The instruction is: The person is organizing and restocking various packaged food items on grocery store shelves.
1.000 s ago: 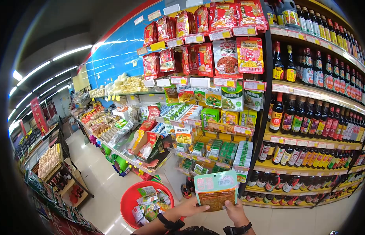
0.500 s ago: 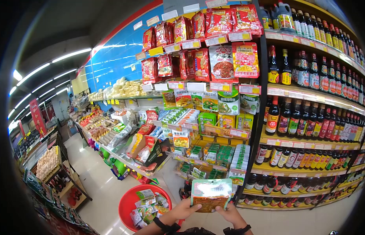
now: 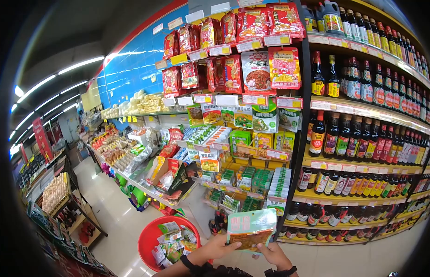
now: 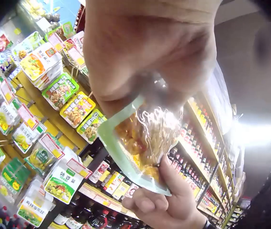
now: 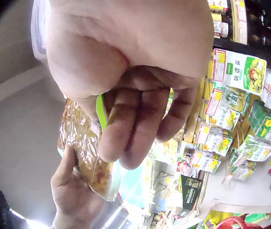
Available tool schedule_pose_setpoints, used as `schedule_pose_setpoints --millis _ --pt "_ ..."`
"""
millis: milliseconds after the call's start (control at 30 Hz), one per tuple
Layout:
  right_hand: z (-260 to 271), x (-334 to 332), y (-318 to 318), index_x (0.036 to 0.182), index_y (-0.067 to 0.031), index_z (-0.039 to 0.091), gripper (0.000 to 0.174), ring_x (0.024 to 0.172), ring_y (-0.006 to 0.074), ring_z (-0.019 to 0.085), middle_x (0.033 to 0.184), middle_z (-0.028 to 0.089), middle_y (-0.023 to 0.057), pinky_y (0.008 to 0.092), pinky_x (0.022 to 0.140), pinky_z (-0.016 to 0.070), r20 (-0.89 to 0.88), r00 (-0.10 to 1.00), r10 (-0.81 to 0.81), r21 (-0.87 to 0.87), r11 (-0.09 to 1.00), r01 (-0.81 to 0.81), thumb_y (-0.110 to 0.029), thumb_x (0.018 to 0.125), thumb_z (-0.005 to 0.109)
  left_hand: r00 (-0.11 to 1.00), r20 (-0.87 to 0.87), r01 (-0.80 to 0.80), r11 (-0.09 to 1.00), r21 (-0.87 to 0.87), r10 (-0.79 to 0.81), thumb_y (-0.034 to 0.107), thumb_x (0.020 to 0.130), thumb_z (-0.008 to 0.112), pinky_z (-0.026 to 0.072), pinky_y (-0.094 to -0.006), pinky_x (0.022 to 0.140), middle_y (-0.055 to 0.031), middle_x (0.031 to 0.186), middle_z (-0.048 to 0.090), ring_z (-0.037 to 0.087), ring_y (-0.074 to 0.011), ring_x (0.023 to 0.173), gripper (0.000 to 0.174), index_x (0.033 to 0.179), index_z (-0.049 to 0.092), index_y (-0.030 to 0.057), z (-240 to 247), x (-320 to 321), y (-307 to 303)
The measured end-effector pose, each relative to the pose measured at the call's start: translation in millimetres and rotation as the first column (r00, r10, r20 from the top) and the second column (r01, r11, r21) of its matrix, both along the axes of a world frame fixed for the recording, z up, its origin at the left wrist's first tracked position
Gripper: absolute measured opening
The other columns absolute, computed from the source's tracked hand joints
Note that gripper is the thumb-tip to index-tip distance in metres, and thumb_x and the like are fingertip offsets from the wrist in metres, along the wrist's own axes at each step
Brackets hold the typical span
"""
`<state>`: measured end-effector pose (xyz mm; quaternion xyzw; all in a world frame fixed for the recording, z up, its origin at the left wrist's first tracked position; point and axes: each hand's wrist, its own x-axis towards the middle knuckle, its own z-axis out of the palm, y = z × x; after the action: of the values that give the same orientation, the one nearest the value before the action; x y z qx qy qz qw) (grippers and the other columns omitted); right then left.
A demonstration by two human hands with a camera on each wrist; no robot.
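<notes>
A flat food packet with a pale green top and a clear window over brown contents is held low in the head view. My left hand grips its lower left side, thumb across the front. At the lower right corner, my right hand pinches the edge. The left wrist view shows the packet below my left hand, with my right hand at its far edge. In the right wrist view, the fingers of my right hand curl near the packet; my left thumb presses it.
A red basket holding several small packets stands on the floor at lower left. Hanging packets and a display shelf rise ahead. Bottle shelves fill the right side; a stand of eggs is at left.
The packet has tilted, its right side now higher, and the bright glare on its top has gone. Shelves and basket have shifted slightly left in the head view. Both hands stay on the packet.
</notes>
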<state>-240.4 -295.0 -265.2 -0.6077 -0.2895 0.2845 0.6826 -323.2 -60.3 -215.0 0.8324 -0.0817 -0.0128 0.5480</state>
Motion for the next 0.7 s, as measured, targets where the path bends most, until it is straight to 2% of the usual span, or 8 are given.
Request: schedule_pose_setpoints --millis 100,233,333,433,467,533,700 --pt "-11 3 2 0.106 0.0037 0.062 0.033 0.074 0.0132 0.062 0.088 0.067 0.007 0.0288 0.069 0.051 -0.011 1.0 0.001 0.009 1.0 -0.001 -0.026 0.099 0.049 0.998 0.053 0.045 0.998 0.032 -0.046 0.027 0.092 0.061 0.044 -0.0328 0.092 -0.0146 0.118 0.062 0.059 -0.0219 0.107 0.041 0.125 0.054 0.0036 18 0 -1" --pt "-15 4 6 0.103 0.0044 0.063 0.033 0.072 0.0133 0.062 0.084 0.067 0.0069 0.0283 0.068 0.051 -0.022 0.999 0.035 0.017 0.999 -0.034 -0.025 0.099 0.049 0.985 0.167 0.032 0.999 0.024 -0.035 0.022 0.093 0.059 0.044 -0.0336 0.093 -0.0165 0.119 0.062 0.058 -0.0221 0.111 0.039 0.126 0.054 0.0021 48 3 -4" --pt "-20 9 7 0.102 0.0046 0.063 0.034 0.071 0.013 0.062 0.082 0.067 0.0067 0.028 0.068 0.0511 -0.02 0.998 0.056 -0.002 0.998 -0.056 -0.026 0.099 0.049 0.987 0.158 0.037 0.997 -0.066 -0.026 0.018 0.094 0.056 0.0437 -0.0333 0.094 -0.0149 0.12 0.061 0.058 -0.0217 0.112 0.036 0.125 0.054 0.001 49 12 -3" --pt "-19 13 5 0.102 0.0043 0.063 0.034 0.071 0.0126 0.063 0.083 0.067 0.0065 0.0278 0.068 0.0512 -0.037 0.996 0.081 -0.023 0.996 -0.082 -0.026 0.099 0.049 0.984 0.177 -0.013 0.999 -0.045 0.02 0.014 0.095 0.055 0.042 -0.0306 0.096 -0.0113 0.121 0.06 0.055 -0.0161 0.111 0.035 0.126 0.053 -0.001 58 18 -5" --pt "-17 16 4 0.103 0.0042 0.063 0.034 0.072 0.0125 0.063 0.083 0.067 0.0064 0.0278 0.068 0.0512 -0.041 0.995 0.093 -0.03 0.995 -0.094 -0.026 0.099 0.049 0.978 0.207 -0.008 0.999 -0.044 0.017 0.014 0.095 0.054 0.0426 -0.0307 0.096 -0.0118 0.121 0.061 0.056 -0.0174 0.111 0.034 0.125 0.054 -0.0005 55 22 -4" --pt "-10 18 3 0.104 0.0049 0.063 0.033 0.074 0.0136 0.063 0.086 0.067 0.0072 0.0292 0.069 0.0515 -0.065 0.995 0.081 -0.061 0.995 -0.085 -0.025 0.099 0.05 0.963 0.27 -0.005 0.999 -0.042 0.016 0.013 0.094 0.053 0.0437 -0.031 0.095 -0.0129 0.121 0.062 0.059 -0.0199 0.11 0.033 0.125 0.055 0.0006 49 32 0" --pt "-9 30 7 0.102 0.0048 0.064 0.032 0.078 0.0117 0.062 0.089 0.068 0.0064 0.0282 0.071 0.0505 -0.021 1.0 0.011 -0.072 0.997 -0.012 -0.024 0.098 0.052 0.967 0.229 -0.075 0.985 -0.153 0.109 0.012 0.094 0.055 0.0437 -0.0297 0.092 -0.0112 0.114 0.062 0.057 -0.0163 0.106 0.031 0.122 0.055 -0.0029 38 41 5"
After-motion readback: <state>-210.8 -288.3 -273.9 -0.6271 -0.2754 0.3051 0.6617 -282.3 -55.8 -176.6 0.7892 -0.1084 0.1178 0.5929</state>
